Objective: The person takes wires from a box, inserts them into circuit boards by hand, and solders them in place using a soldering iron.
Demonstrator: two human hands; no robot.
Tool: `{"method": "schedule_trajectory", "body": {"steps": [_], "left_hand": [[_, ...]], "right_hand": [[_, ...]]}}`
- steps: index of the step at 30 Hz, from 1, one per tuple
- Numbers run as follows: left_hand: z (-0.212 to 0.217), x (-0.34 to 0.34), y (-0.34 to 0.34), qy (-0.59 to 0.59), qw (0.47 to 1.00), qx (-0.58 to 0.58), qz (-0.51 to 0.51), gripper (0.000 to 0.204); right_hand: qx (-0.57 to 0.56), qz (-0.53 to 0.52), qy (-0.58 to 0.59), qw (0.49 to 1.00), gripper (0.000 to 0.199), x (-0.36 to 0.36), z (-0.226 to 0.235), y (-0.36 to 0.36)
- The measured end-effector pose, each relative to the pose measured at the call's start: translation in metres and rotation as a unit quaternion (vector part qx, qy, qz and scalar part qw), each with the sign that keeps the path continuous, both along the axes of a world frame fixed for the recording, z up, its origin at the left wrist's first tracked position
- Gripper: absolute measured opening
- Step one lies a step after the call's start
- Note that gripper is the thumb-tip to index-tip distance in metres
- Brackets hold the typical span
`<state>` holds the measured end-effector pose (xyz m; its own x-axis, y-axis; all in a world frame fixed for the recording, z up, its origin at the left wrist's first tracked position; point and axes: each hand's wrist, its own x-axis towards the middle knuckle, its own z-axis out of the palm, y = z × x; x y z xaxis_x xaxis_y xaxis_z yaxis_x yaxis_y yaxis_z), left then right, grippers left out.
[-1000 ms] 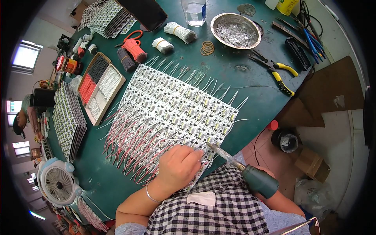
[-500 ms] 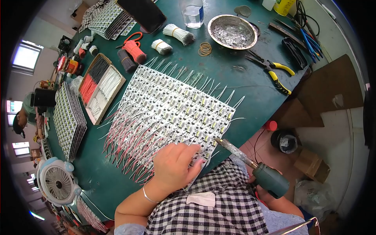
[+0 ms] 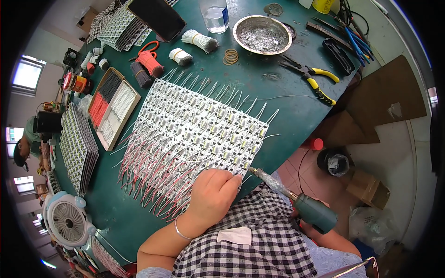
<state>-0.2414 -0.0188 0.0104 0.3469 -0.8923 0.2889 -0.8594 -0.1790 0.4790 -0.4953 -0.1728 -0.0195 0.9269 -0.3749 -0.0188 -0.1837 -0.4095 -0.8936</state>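
Observation:
A white panel of small circuit boards (image 3: 185, 125) lies on the green table, with red and white wires fringing its left and near side and pale wires along its far edge. My left hand (image 3: 214, 194) rests on its near right corner. Thumb and forefinger are pinched together there; whatever lies between them is too small to make out. My right hand (image 3: 307, 228), mostly hidden behind the handle, grips a soldering iron (image 3: 317, 213) with a green handle. The iron's tip is at the panel's right edge, just beside my left fingertips.
Left of the panel sits a tray (image 3: 126, 129) of sorted wires. Beyond are wire bundles (image 3: 200, 41), a metal bowl (image 3: 237, 39) of solder scraps, a bottle (image 3: 214, 18) and a phone (image 3: 157, 18). Yellow-handled pliers (image 3: 306, 76) lie right. A fan (image 3: 69, 220) and stacked panels (image 3: 76, 148) stand left.
My left thumb and forefinger have closed together at the panel's corner. The iron's tip has shifted slightly down and left with the view; the whole scene slid a little left.

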Motion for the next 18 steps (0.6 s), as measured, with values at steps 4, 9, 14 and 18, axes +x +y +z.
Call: {"method": "schedule_trajectory", "body": {"steps": [4, 9, 14, 18], "left_hand": [[0.000, 0.002, 0.000, 0.021, 1.000, 0.006, 0.008, 0.020], [0.006, 0.001, -0.003, 0.040, 0.999, -0.019, 0.023, 0.019], [0.000, -0.002, -0.005, 0.051, 0.998, -0.028, 0.020, 0.019], [-0.001, -0.002, -0.006, 0.042, 0.999, -0.014, 0.016, 0.020]], "right_hand": [[0.035, -0.047, -0.008, 0.998, 0.025, 0.008, 0.005, 0.003], [0.110, -0.077, 0.029, 0.991, 0.029, 0.008, 0.009, 0.006], [0.069, -0.029, 0.009, 0.997, 0.035, 0.001, -0.006, 0.002], [0.075, -0.012, 0.017, 0.997, 0.038, -0.007, -0.013, 0.001]]}}
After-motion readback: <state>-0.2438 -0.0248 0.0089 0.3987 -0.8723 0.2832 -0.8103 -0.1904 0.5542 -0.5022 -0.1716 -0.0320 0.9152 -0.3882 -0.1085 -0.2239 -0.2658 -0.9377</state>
